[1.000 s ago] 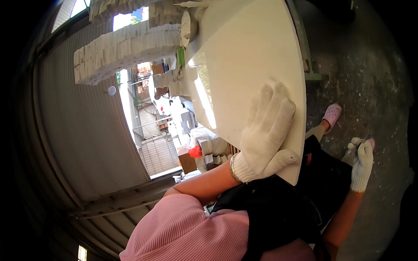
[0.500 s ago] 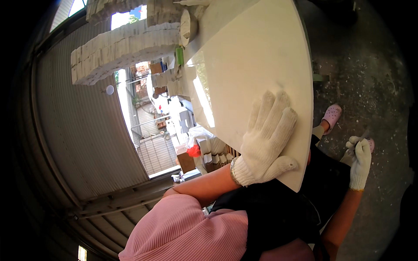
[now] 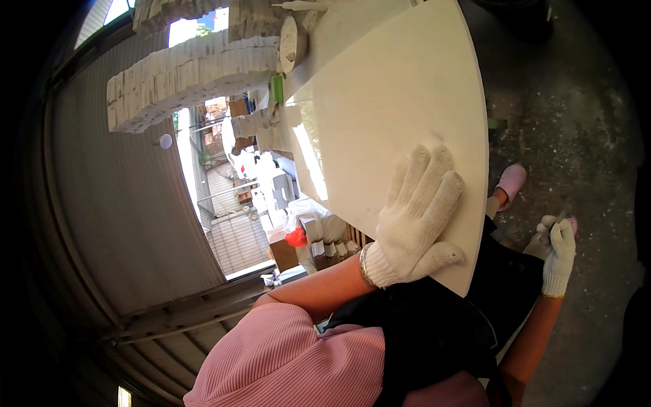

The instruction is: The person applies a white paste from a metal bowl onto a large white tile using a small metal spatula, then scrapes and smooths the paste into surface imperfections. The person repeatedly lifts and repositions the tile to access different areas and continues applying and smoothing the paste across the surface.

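Observation:
My left hand [image 3: 415, 220], in a white knitted glove, lies flat on a large pale board [image 3: 380, 108] with a smooth face and a curved right edge. Its fingers are stretched out and its thumb points right, close to the board's near corner. My right hand [image 3: 558, 259], gloved the same way, is off the board to the right, above the floor. Its fingertips are pinched together. Something thin may stick out of them, but it is too small and faint to make out. A small grey smudge [image 3: 437, 136] marks the board beyond my left fingertips.
Left of the board are a white bowl [image 3: 289, 46], a green block [image 3: 277, 89] and long stacks of pale pieces [image 3: 190, 81]. A red bundle [image 3: 296, 237] lies by a cardboard box [image 3: 283, 254]. My pink clog [image 3: 511, 182] rests on the speckled floor [image 3: 583, 136].
My left hand stays flat in nearly the same place on the board. My right hand has shifted very slightly left, still pinched. The background has slid a little left.

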`<state>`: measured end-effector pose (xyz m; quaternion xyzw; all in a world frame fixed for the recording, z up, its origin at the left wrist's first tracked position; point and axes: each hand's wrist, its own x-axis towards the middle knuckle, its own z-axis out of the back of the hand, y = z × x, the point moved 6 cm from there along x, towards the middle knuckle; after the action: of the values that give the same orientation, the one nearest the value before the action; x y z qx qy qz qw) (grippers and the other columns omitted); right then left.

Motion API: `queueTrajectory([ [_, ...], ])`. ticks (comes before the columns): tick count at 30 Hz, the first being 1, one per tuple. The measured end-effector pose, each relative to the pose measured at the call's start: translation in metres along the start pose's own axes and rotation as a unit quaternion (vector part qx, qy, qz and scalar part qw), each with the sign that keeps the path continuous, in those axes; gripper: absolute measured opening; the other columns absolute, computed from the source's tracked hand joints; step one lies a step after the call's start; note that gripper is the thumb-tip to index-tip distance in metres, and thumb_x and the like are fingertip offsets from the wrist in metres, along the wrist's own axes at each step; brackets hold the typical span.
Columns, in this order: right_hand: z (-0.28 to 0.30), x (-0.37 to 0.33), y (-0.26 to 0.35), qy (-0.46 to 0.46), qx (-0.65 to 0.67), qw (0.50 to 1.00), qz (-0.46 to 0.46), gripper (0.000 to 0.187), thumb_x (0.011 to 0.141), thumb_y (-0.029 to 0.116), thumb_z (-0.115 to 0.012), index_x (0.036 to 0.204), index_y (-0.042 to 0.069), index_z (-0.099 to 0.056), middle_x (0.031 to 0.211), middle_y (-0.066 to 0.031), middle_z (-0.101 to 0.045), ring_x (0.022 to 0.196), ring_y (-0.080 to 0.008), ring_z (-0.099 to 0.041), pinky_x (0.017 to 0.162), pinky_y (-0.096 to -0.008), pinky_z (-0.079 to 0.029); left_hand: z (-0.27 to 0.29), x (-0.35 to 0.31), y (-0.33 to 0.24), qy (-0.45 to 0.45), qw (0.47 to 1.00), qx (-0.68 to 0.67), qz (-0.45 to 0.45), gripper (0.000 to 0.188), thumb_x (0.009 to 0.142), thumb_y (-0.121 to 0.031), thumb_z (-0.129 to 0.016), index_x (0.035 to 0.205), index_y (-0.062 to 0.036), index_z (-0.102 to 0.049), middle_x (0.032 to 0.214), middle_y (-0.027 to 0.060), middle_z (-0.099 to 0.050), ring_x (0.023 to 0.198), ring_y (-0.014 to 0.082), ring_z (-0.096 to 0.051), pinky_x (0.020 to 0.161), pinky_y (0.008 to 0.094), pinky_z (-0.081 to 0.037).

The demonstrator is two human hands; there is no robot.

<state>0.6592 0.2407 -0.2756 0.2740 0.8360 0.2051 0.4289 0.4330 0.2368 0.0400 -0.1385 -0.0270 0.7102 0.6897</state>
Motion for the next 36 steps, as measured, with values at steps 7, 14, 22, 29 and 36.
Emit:
queueTrajectory([
  [7,0.004,-0.010,0.019,0.013,-0.031,0.999,0.008,0.019,0.100,0.021,-0.060,0.104,0.003,-0.063,0.104,-0.0042,-0.065,0.081,-0.0093,-0.055,0.074,-0.0248,-0.042,0.004,-0.009,0.019,-0.036,0.999,-0.009,0.017,0.085,0.092,-0.058,-0.051,0.143,0.0084,-0.040,0.151,0.0367,-0.031,0.140,0.0581,-0.028,0.115,0.0569,-0.025],
  [14,0.024,-0.031,0.060,-0.067,-0.066,0.995,0.025,0.012,0.101,0.016,-0.059,0.096,0.006,-0.060,0.098,-0.0015,-0.064,0.078,-0.0083,-0.050,0.070,-0.0248,-0.038,0.010,-0.046,0.105,-0.131,0.979,-0.003,0.156,0.075,0.101,-0.051,-0.042,0.153,0.0015,-0.030,0.160,0.0272,-0.024,0.147,0.0469,-0.023,0.119,0.0495,-0.025],
  [22,0.004,-0.088,0.174,-0.123,-0.161,0.971,0.125,0.016,0.104,0.021,-0.053,0.100,0.006,-0.058,0.104,-0.0041,-0.062,0.085,-0.0122,-0.053,0.078,-0.0284,-0.041,0.009,-0.096,0.239,-0.141,0.955,0.046,0.257,0.073,0.098,-0.038,-0.048,0.157,-0.0054,-0.022,0.162,0.0211,-0.022,0.149,0.0421,-0.021,0.121,0.0477,-0.023],
  [29,-0.153,-0.142,0.259,-0.042,-0.212,0.927,0.307,0.016,0.103,0.021,-0.057,0.106,0.005,-0.056,0.102,-0.0011,-0.054,0.087,-0.0104,-0.050,0.075,-0.0240,-0.040,0.021,-0.164,0.404,-0.123,0.925,0.118,0.341,0.070,0.096,-0.037,-0.051,0.156,-0.0088,-0.027,0.163,0.0160,-0.024,0.147,0.0379,-0.026,0.119,0.0500,-0.023],
  [36,-0.434,-0.068,0.132,0.018,-0.447,0.888,0.109,0.026,0.087,0.009,-0.072,0.110,-0.002,-0.069,0.091,-0.0071,-0.071,0.083,-0.0138,-0.067,0.076,-0.0295,-0.054,0.043,-0.154,0.444,-0.090,0.947,0.085,0.296,0.071,0.097,-0.035,-0.052,0.157,-0.0082,-0.025,0.164,0.0163,-0.022,0.149,0.0350,-0.023,0.120,0.0521,-0.018],
])
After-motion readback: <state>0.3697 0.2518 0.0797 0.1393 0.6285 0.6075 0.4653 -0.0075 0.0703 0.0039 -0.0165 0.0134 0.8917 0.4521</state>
